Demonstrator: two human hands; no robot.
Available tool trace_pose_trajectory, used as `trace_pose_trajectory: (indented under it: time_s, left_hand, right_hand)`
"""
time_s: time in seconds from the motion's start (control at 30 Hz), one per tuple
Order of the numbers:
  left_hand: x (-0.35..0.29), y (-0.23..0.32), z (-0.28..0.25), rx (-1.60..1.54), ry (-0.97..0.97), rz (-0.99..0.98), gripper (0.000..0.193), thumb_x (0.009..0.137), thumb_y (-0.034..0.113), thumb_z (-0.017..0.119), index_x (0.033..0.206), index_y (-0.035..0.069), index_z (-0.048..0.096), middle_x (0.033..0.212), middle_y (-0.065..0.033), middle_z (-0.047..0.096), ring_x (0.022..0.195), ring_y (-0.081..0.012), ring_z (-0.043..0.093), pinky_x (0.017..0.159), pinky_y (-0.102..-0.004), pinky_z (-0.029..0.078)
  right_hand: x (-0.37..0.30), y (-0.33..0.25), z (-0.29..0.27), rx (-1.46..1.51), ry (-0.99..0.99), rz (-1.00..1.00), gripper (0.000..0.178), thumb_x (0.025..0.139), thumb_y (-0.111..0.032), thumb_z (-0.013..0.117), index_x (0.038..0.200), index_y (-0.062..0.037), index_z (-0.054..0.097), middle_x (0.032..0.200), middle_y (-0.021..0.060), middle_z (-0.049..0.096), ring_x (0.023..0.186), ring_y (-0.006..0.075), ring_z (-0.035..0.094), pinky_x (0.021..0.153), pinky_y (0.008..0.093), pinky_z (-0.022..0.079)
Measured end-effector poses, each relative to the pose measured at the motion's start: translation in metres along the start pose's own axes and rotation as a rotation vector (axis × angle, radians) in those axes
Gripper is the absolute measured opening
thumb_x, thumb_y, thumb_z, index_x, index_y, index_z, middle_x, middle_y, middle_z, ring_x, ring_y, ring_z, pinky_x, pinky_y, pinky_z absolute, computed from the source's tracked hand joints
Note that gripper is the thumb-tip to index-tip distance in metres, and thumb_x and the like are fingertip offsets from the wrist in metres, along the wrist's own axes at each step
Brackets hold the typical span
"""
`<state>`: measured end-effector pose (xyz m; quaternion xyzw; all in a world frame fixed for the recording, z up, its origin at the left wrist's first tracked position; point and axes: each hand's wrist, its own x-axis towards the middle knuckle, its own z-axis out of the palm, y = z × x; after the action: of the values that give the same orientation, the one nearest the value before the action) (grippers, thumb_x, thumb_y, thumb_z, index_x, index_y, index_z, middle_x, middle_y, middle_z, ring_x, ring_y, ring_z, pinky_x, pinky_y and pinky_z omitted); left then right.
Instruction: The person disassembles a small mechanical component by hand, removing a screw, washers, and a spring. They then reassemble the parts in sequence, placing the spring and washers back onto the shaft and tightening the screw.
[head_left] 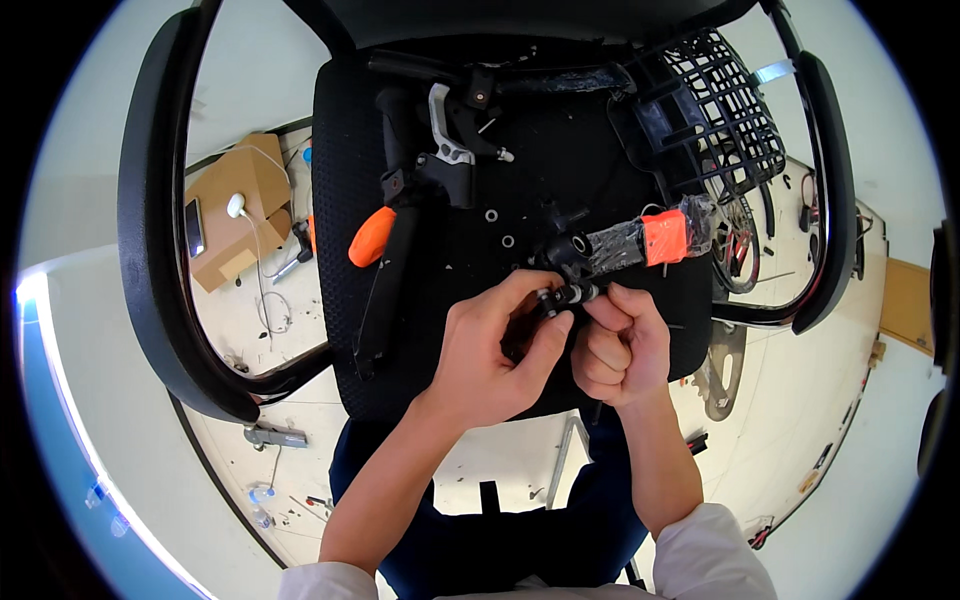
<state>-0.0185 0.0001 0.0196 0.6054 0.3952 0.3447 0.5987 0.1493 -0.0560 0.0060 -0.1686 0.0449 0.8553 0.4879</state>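
Over the front of a black chair seat (460, 300), my left hand (490, 345) curls its thumb and fingers around a small black and silver metal part (572, 294). My right hand (622, 345) is closed in a pinch at the other end of that part, partly hiding it. Just beyond my fingers lies a black round fitting (568, 250), beside a plastic-wrapped tube (615, 248) with an orange band (666, 237). Two small washers (491, 215) rest on the seat farther back.
A silver brake lever (446, 130) and an orange-tipped piece (372, 238) lie to the left on the seat. A black mesh basket (715, 110) sits at the back right. Armrests (160, 220) flank both sides. A cardboard box (245, 215) stands on the floor.
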Motion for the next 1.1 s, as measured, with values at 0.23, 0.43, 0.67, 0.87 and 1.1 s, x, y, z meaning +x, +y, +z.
trace_pose_trajectory:
  time_s: [0.23, 0.43, 0.67, 0.87, 1.1]
  left_hand:
    - [-0.006, -0.004, -0.003, -0.054, 0.083, 0.037, 0.033, 0.076, 0.004, 0.078, 0.105, -0.003, 0.062, 0.078, -0.0071, 0.067, 0.069, -0.0073, 0.062, 0.062, -0.0196, 0.049]
    - [-0.01, 0.003, -0.003, 0.031, 0.159, 0.188, 0.039, 0.072, 0.003, 0.082, 0.104, -0.004, 0.062, 0.08, -0.0077, 0.068, 0.072, -0.0085, 0.065, 0.063, -0.0195, 0.051]
    - [-0.012, -0.006, 0.0, 0.011, 0.179, 0.282, 0.034, 0.069, 0.006, 0.085, 0.09, -0.003, 0.061, 0.078, -0.0068, 0.068, 0.067, -0.0098, 0.066, 0.057, -0.0197, 0.051]
    - [-0.01, -0.001, -0.002, 0.11, 0.147, 0.24, 0.03, 0.069, 0.007, 0.085, 0.081, -0.002, 0.059, 0.077, -0.0092, 0.067, 0.063, -0.0086, 0.065, 0.055, -0.0194, 0.052]
    - [-0.007, 0.004, 0.011, -0.204, 0.2, -0.016, 0.026, 0.075, -0.001, 0.079, 0.081, -0.003, 0.053, 0.076, -0.0108, 0.066, 0.065, -0.0078, 0.064, 0.051, -0.0196, 0.052]
  right_hand:
    - [0.004, 0.002, 0.002, 0.061, -0.134, -0.043, 0.043, 0.099, -0.036, 0.031, 0.062, -0.0176, 0.019, 0.042, -0.0051, 0.014, 0.032, 0.0079, 0.008, 0.028, 0.0239, 0.008]
    - [0.005, 0.004, 0.002, -0.014, -0.167, -0.061, 0.045, 0.096, -0.037, 0.033, 0.059, -0.0181, 0.015, 0.042, -0.0047, 0.014, 0.032, 0.0081, 0.008, 0.029, 0.0246, 0.008]
    - [0.001, 0.006, 0.002, -0.221, -0.015, -0.172, 0.048, 0.093, -0.039, 0.037, 0.058, -0.0176, 0.014, 0.044, -0.0047, 0.013, 0.033, 0.009, 0.009, 0.032, 0.0273, 0.009]
    - [0.001, 0.011, 0.007, -0.312, 0.272, -0.213, 0.047, 0.089, -0.044, 0.039, 0.057, -0.0182, 0.016, 0.044, -0.0055, 0.014, 0.034, 0.0081, 0.011, 0.032, 0.0262, 0.01]
    - [0.01, 0.019, 0.012, -0.42, 0.33, -0.4, 0.04, 0.088, -0.044, 0.038, 0.061, -0.0166, 0.029, 0.042, -0.0047, 0.018, 0.032, 0.0088, 0.014, 0.032, 0.0255, 0.014]
